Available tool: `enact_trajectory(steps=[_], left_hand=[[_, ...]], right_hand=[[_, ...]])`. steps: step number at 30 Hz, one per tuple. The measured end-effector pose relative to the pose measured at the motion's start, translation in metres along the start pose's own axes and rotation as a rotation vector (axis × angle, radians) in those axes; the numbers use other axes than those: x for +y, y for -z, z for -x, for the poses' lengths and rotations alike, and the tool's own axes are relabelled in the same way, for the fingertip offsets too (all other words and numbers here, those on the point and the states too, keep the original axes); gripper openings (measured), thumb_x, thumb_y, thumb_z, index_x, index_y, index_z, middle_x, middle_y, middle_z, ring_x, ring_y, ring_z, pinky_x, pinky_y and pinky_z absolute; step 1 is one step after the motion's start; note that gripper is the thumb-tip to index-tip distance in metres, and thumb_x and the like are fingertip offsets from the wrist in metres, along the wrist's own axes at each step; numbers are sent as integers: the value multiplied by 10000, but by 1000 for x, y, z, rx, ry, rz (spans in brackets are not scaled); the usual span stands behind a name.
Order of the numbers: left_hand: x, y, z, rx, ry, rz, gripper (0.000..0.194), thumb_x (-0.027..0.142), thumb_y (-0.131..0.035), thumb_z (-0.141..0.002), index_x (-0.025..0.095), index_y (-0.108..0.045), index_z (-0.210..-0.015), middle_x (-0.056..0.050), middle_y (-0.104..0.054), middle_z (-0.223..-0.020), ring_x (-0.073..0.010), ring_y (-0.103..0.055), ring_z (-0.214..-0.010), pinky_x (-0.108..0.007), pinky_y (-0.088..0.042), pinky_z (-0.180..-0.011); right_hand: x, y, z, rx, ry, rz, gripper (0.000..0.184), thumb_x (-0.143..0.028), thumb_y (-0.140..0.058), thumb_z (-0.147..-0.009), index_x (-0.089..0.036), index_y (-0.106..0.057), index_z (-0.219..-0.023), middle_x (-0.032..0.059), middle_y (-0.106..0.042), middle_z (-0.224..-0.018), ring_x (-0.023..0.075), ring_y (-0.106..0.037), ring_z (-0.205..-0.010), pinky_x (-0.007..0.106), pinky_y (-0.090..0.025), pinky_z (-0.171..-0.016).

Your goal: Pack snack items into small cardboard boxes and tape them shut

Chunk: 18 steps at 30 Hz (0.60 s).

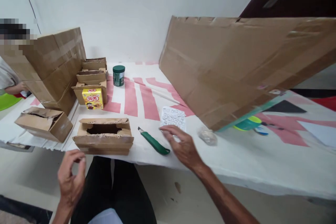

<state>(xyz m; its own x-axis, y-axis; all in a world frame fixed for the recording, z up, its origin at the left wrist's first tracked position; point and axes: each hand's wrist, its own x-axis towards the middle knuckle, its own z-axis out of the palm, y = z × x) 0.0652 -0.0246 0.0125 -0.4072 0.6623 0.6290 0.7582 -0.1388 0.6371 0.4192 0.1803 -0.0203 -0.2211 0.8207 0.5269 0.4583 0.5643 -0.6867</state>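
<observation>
My left hand (71, 170) hovers at the table's front edge, just below the near cardboard box (103, 145). Its fingers are loosely curled, and nothing shows in them. That box has a ragged opening in its top. To its right lies a green utility knife (154, 143) with a short bit of blade showing. My right hand (183, 146) is over the table between the knife and a clear crumpled bundle (208, 136), fingers stretched forward and holding nothing visible. Just beyond its fingertips is a white printed sheet (173, 116) with small drawings, partly covered by the hand.
Further left stand another cardboard box (44, 122), a stack of taped cartons (52, 66), open boxes (93, 80), a yellow snack box (93, 99) and a green-lidded tub (119, 76). A large cardboard panel (236, 63) leans at right. Another person's arm (14, 88) shows far left.
</observation>
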Motion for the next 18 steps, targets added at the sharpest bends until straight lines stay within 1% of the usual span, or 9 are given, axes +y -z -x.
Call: enact_trajectory(steps=[1,3,4,6,9,11,13,15,18], left_hand=[[-8,7,-14,57,15,-24,112,323,-671,-945,238,-738,-916,-42,-721,-977,-193,-700,-926,-298,-573,-820],[-24,15,-43,68,84,-19,230,430,-660,-952,224,-759,-921,-70,-729,-1074,-220,-698,-1036,-325,-580,-886],[-31,17,-57,18,129,12,301,492,-646,-953,222,-777,-923,-90,-728,-1155,-244,-688,-1114,-358,-575,-957],[-42,15,-80,-178,207,120,448,612,-604,-951,215,-812,-968,-124,-702,-1325,-304,-633,-1292,-443,-502,-1136],[-53,10,-100,-527,232,261,604,732,-676,-860,222,-818,-1151,-143,-651,-1465,-395,-522,-1448,-542,-394,-1246],[-59,8,-105,-674,180,292,791,746,-807,-733,250,-743,-1347,-143,-594,-1544,-439,-448,-1507,-591,-356,-1265],[-65,7,-106,-741,130,266,1071,737,-903,-608,273,-598,-1525,-148,-494,-1634,-466,-363,-1558,-632,-300,-1283],[-70,6,-105,-790,104,214,1263,729,-936,-550,278,-453,-1626,-163,-398,-1686,-480,-312,-1579,-662,-269,-1283],[-74,6,-106,-841,57,181,1296,701,-934,-586,280,-358,-1667,-178,-372,-1665,-468,-355,-1551,-674,-284,-1272]], right_hand=[[-22,-14,-2,-59,28,-93,335,-458,-539,-1050,-224,-775,-1004,114,-782,-1037,259,-741,-1001,413,-604,-922],[-58,-39,-7,-150,64,-232,320,-415,-535,-1064,-226,-787,-1007,99,-788,-1015,245,-744,-993,391,-604,-912],[-70,-48,-9,-177,72,-278,312,-397,-534,-1066,-225,-787,-1004,93,-786,-998,238,-744,-973,383,-604,-895],[-83,-60,-15,-216,77,-332,268,-371,-565,-1050,-222,-783,-1001,85,-778,-979,226,-739,-934,367,-606,-845],[-85,-61,-19,-296,61,-322,183,-357,-682,-982,-231,-766,-1084,80,-763,-1056,232,-730,-989,374,-607,-861],[-81,-56,-19,-368,67,-276,295,-364,-768,-926,-243,-733,-1194,86,-740,-1167,251,-711,-1103,414,-596,-966],[-78,-51,-17,-436,108,-215,495,-384,-844,-869,-251,-677,-1316,106,-693,-1292,273,-670,-1220,459,-558,-1078],[-76,-49,-15,-486,172,-149,682,-403,-895,-820,-259,-608,-1422,127,-642,-1376,292,-630,-1293,488,-533,-1129],[-78,-49,-14,-485,248,-57,790,-418,-915,-798,-273,-559,-1489,145,-600,-1423,321,-596,-1341,526,-526,-1144]])
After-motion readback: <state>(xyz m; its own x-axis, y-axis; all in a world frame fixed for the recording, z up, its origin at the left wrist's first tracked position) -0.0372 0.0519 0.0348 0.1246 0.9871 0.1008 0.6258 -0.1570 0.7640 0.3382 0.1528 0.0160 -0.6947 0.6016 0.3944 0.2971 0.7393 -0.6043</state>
